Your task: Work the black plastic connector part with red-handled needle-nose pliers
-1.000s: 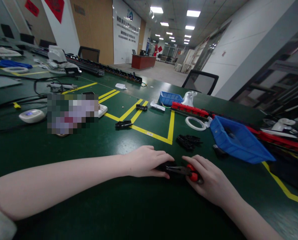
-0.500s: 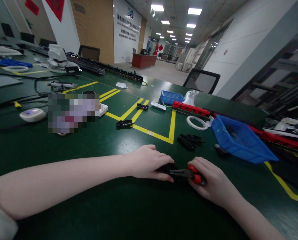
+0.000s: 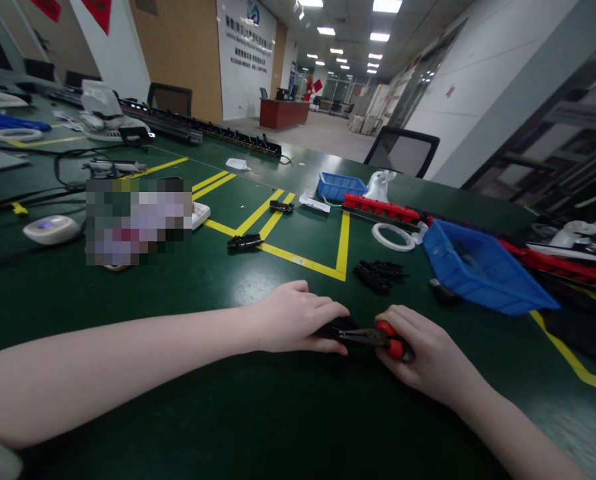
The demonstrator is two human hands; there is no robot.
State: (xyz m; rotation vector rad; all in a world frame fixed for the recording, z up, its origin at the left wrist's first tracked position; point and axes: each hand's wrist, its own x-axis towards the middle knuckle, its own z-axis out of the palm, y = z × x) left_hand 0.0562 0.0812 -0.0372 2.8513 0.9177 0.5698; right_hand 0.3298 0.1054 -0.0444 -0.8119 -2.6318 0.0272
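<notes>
Near the middle of the green table (image 3: 188,387), my left hand (image 3: 298,320) pinches a black part (image 3: 334,328) between thumb and fingers. My right hand (image 3: 423,350) is wrapped round the red handles of the pliers (image 3: 391,340). The metal jaws point left and meet the black part at my left fingertips; whether they grip it is too small to tell. Beyond my hands lie several black parts (image 3: 379,275) in a small pile. Two more black pieces, one nearer (image 3: 245,243) and one farther (image 3: 282,207), rest by the yellow tape lines.
A large blue tray (image 3: 488,273) stands at the right, with a smaller blue tray (image 3: 341,187) farther back. Between them are a white ring (image 3: 393,237) and a red strip (image 3: 381,209). On the left lie a white mouse (image 3: 51,230), dark cables and a blurred-out object (image 3: 138,223).
The camera view has shifted slightly. Both hands keep their holds on the black part and the pliers, with hardly any movement between them.
</notes>
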